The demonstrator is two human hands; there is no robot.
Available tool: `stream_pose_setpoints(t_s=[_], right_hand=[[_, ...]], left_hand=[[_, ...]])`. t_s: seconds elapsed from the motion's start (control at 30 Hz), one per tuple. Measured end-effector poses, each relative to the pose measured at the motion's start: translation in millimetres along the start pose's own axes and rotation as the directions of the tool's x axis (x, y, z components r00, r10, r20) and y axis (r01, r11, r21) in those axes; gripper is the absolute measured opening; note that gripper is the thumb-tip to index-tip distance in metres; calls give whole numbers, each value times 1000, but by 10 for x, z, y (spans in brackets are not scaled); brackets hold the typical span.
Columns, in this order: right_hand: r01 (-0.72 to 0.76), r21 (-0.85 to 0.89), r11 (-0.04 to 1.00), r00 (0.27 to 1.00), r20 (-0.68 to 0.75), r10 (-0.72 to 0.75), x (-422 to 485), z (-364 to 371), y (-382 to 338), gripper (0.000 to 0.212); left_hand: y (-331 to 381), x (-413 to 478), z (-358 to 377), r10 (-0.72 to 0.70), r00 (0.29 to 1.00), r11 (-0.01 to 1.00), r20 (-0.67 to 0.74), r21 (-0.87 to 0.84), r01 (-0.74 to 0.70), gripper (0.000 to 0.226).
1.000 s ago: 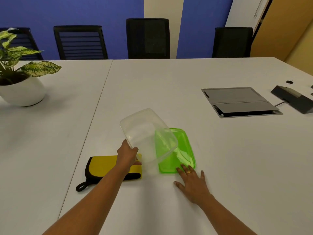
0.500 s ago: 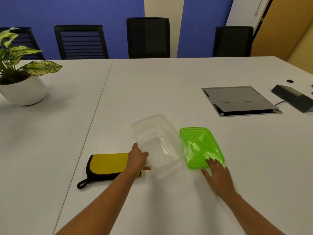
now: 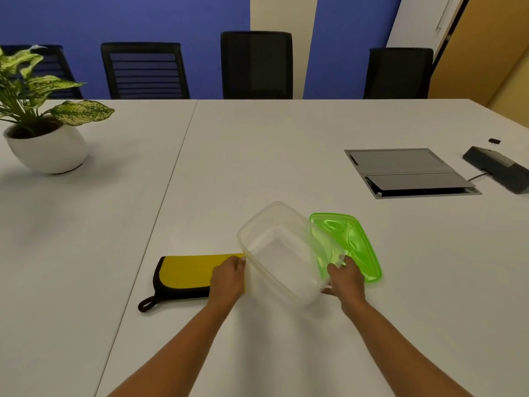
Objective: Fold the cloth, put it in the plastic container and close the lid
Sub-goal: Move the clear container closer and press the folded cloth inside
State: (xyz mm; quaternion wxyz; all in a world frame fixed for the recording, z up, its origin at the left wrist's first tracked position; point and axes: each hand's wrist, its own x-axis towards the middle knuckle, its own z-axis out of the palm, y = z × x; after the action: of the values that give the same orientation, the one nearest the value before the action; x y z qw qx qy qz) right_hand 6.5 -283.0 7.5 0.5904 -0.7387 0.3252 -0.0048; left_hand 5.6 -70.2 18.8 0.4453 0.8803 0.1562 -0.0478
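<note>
A clear plastic container (image 3: 282, 253) sits tilted near the table's front, its open top facing me. My left hand (image 3: 227, 279) grips its left rim and my right hand (image 3: 347, 277) grips its right rim. The green lid (image 3: 353, 242) lies flat on the table just right of the container, partly seen through its wall. A yellow cloth with black edging and a black loop (image 3: 184, 275) lies flat to the left, its right end hidden behind my left hand.
A potted plant in a white pot (image 3: 45, 144) stands at the far left. A grey floor-box hatch (image 3: 406, 171) is set in the table at right, with a black device (image 3: 499, 167) beyond it. Black chairs (image 3: 256, 64) line the far edge.
My right hand left the green lid and took hold of the container's right rim. The container shifted right and now overlaps the lid's left edge.
</note>
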Motion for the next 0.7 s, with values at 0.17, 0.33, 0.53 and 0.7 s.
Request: stream_pose_setpoints(t_s=[0.17,0.33,0.53,0.7], right_hand=[[24,-136,990,1000,14,-22,60,-202,-124,45],[65,-276,959,997,68,-48,98,-220,-193,45],[120,-380,917,985,161,-62,128,-123,-269,46],[176,-454,874,970,232,-75,171,12,-269,48]], left_hand=[[-622,228,-177,-5,973,773,232,618,-143,44],[-819,286,-326,33,973,741,227,648,-176,46],[-990,376,-482,14,979,709,201,688,-152,48],[-1084,422,-607,-18,990,715,138,694,-84,50]])
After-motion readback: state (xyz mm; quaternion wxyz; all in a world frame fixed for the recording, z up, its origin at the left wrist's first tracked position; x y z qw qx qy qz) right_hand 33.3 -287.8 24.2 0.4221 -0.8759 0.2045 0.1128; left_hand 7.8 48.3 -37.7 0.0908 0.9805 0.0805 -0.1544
